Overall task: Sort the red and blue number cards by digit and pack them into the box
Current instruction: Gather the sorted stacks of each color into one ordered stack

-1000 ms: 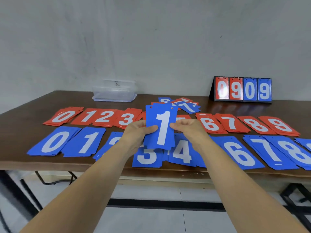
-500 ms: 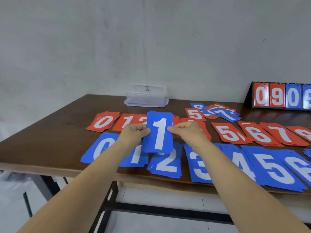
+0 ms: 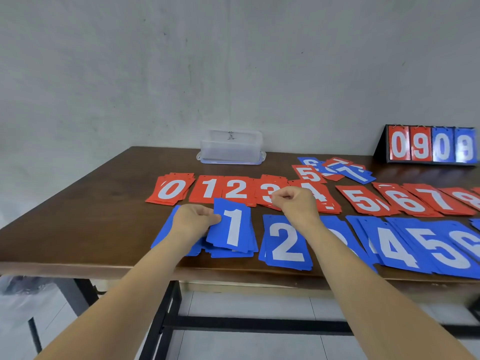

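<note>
My left hand (image 3: 193,220) pinches the left edge of a blue 1 card (image 3: 232,224), which lies tilted over the blue 1 pile (image 3: 233,252) near the table's front edge. My right hand (image 3: 294,203) hovers apart from it with fingers curled and nothing in it, above the red 3 and 4 piles. Red piles run in a back row from the red 0 pile (image 3: 171,189) rightward. Blue piles fill the front row, among them the blue 2 pile (image 3: 285,245). The blue 0 pile is mostly hidden by my left hand. A clear plastic box (image 3: 231,148) stands at the back.
A small mixed heap of unsorted cards (image 3: 335,170) lies behind the red row. A scoreboard stand (image 3: 428,148) reading 0909 sits at the back right. The brown table (image 3: 104,203) has bare wood at the left. Its black frame and a tiled floor show below.
My right hand has let go of the blue 1 card and drawn back to the right. My left hand has lowered the card onto the blue 1 pile. The view shifted left.
</note>
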The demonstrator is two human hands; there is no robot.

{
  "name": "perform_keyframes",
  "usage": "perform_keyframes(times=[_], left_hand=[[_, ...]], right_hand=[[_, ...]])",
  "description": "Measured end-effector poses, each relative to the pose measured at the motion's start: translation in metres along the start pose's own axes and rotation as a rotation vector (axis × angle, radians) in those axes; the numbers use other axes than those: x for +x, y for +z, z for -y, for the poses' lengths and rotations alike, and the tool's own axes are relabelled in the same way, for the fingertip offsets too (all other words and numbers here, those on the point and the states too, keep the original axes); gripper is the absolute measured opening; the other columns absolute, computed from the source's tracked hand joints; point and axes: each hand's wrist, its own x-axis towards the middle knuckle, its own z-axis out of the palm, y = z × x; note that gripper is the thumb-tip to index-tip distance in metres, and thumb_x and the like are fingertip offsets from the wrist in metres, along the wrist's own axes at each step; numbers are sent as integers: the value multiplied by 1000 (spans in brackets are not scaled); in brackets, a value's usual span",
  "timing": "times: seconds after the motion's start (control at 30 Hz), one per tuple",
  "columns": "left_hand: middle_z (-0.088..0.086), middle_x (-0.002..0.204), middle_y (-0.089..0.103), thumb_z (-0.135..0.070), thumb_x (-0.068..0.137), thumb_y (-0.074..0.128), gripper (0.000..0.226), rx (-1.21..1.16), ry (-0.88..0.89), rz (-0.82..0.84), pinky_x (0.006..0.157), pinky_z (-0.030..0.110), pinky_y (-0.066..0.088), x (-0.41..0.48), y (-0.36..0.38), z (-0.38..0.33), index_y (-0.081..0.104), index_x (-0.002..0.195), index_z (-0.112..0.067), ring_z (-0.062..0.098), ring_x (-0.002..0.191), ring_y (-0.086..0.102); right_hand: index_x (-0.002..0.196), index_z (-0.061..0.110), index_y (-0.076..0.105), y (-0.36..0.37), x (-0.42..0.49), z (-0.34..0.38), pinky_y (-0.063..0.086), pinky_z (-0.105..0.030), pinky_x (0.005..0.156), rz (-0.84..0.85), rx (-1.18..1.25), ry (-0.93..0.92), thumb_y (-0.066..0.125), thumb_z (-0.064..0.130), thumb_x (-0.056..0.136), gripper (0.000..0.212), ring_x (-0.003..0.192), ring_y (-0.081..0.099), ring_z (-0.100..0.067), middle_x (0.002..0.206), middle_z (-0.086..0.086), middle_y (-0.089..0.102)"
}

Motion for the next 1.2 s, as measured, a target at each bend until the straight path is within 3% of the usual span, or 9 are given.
perform_keyframes(times=[0.17, 0.27, 0.57, 0.77, 0.9, 1.07, 1.2], left_hand=[[7, 118, 68, -17, 87, 73, 33, 263, 135, -75, 91, 29, 50, 1, 1, 5, 68, 117, -5, 22, 114, 61], [7, 107, 71, -16, 85, 75, 35, 335, 201, -96, 88, 27, 51, 1, 2, 7, 67, 118, -5, 18, 100, 64], [1, 100, 65, -6, 81, 76, 40, 165, 297, -48, 71, 14, 48, 6, 11, -1, 64, 119, -11, 10, 87, 62], [-1, 100, 66, -7, 81, 78, 42, 107, 359, 12, 71, 17, 52, 23, 36, -27, 66, 120, -12, 10, 88, 65], [-1, 102, 66, -8, 81, 77, 39, 89, 398, 60, 63, 11, 46, 37, 73, -54, 65, 118, -14, 8, 84, 63], [-2, 100, 66, -7, 81, 77, 40, 121, 446, 95, 63, 18, 52, 63, 136, -84, 65, 118, -16, 12, 85, 66], [-3, 97, 65, -6, 81, 76, 37, 144, 447, 89, 74, 20, 54, 90, 190, -101, 66, 114, -17, 12, 85, 65]], right_hand=[[98, 15, 74, -2, 3, -1, 46, -20, 79, -18, 1, -8, 65, 15, 90, 11, 96, 61, -7, 100, 5, 70], [98, 15, 73, -2, 5, -1, 47, -21, 81, -27, 10, -9, 65, 13, 90, 12, 97, 61, -8, 101, 4, 69], [99, 15, 72, -7, 10, -2, 51, -24, 85, -21, 52, -26, 68, 11, 87, 13, 95, 63, -8, 95, 8, 67], [101, 17, 72, -25, 27, -5, 45, -12, 71, -29, 50, -17, 68, 12, 88, 14, 88, 61, 0, 96, 10, 66], [103, 18, 71, -48, 51, -18, 45, -13, 73, -49, 25, 7, 68, 13, 88, 16, 93, 61, -3, 99, 9, 67], [104, 19, 71, -87, 96, -49, 42, -10, 67, -69, -36, 18, 68, 16, 88, 16, 88, 58, 0, 96, 11, 64], [97, 18, 71, -126, 142, -86, 50, -22, 82, -73, -46, 26, 70, 14, 86, 11, 94, 63, -9, 98, 5, 68]])
